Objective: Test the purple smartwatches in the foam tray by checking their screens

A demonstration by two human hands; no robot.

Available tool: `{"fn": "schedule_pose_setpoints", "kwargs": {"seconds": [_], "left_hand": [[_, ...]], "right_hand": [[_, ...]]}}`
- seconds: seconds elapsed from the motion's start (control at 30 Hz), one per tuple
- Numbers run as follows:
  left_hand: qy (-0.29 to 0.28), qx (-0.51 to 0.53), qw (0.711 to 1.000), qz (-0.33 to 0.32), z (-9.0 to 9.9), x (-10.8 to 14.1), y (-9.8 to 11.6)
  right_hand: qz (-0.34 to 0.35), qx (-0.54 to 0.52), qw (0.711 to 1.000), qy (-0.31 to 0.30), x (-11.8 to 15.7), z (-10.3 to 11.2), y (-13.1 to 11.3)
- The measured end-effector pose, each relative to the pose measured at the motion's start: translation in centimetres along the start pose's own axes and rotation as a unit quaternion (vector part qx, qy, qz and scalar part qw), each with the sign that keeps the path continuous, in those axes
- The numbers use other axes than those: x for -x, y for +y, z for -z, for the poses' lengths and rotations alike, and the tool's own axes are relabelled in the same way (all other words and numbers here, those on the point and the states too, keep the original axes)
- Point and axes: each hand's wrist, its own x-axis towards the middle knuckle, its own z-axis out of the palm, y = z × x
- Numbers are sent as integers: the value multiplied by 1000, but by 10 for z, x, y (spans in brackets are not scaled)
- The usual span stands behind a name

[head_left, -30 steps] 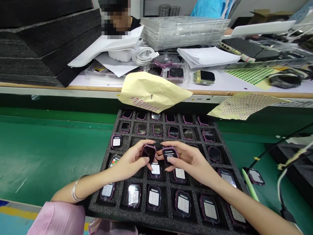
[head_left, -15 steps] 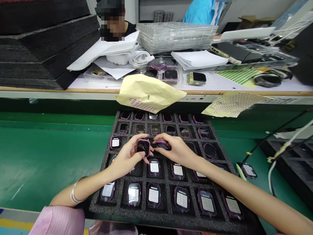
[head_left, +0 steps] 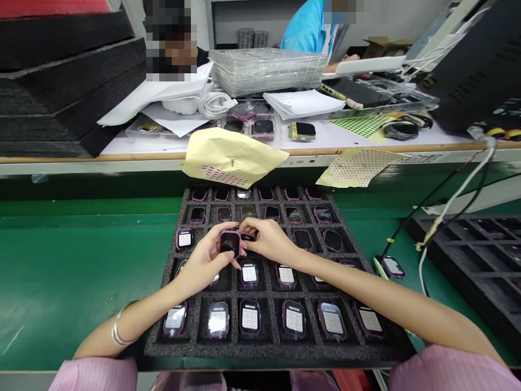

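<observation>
A black foam tray (head_left: 274, 339) with a grid of pockets lies on the green belt in front of me, holding several purple-cased watch bodies. The near rows show lit screens, the far rows dark ones. My left hand (head_left: 205, 260) grips one purple watch body (head_left: 229, 243) with a dark screen, raised just above the tray's middle. My right hand (head_left: 266, 240) holds a second purple watch body (head_left: 247, 237), pressed down at a pocket in the third row, right beside the left hand's watch.
A lone watch body (head_left: 393, 266) and a green pen lie on the belt right of the tray. An empty black foam tray (head_left: 480, 255) sits at far right under hanging cables. Yellow sticker sheets (head_left: 232, 157) overhang the bench edge. Two people sit behind the cluttered bench.
My right hand turned its lit watch face down and lowered it toward a tray pocket. My left hand kept its watch and shifted slightly away from me. The view swung rightward.
</observation>
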Motion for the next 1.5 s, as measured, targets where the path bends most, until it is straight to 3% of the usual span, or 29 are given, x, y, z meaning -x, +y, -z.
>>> {"fn": "schedule_pose_setpoints", "kwargs": {"seconds": [0.13,0.23,0.37,0.5,0.67,0.93,1.2,1.3,1.37,1.43,1.5], "left_hand": [[2,-5,1000,0,1,0,-1],[11,-11,1000,3,1,0,1],[30,-33,999,3,2,-2,5],[5,-167,986,-2,8,-3,10],[-96,-455,883,-56,14,5,13],[-240,-694,676,-62,6,11,17],[-317,-755,570,-67,0,3,18],[-326,-756,563,-73,-1,6,17],[-314,-747,580,-85,0,9,21],[-281,-724,623,-92,1,12,28],[-222,-675,698,-87,2,12,34]], "right_hand": [[36,42,998,-37,-4,8,-5],[64,119,991,-25,-1,26,-7],[16,295,955,-37,19,51,0],[-3,340,939,-46,47,51,7],[8,369,929,-12,65,39,6],[-8,271,963,13,65,37,21],[-41,201,977,57,65,26,25],[-95,126,985,73,64,22,27],[-133,72,986,72,62,23,28],[-149,20,987,63,58,28,28],[-146,-53,987,51,54,36,23]]}}
